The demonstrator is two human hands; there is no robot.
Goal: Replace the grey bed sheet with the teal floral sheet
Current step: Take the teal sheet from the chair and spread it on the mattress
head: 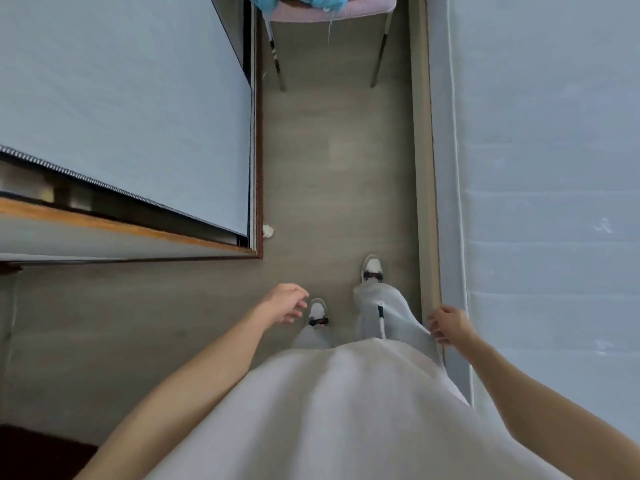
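Note:
A bare pale mattress (121,98) lies in a brown wooden bed frame (258,168) on the left. Teal cloth (311,0), only partly in view, is bunched on a pink-seated chair (332,12) at the far end of the aisle. My left hand (285,303) hangs over the floor with loosely curled fingers and holds nothing. My right hand (448,323) hangs beside my trouser leg, close to the skirting on the right, also holding nothing. No grey sheet shows.
I stand in a narrow aisle of grey floor (336,161) between the bed and a pale wall (554,168) with a beige skirting (422,168). A small white scrap (267,231) lies by the bed's corner. The chair's metal legs (278,64) stand ahead.

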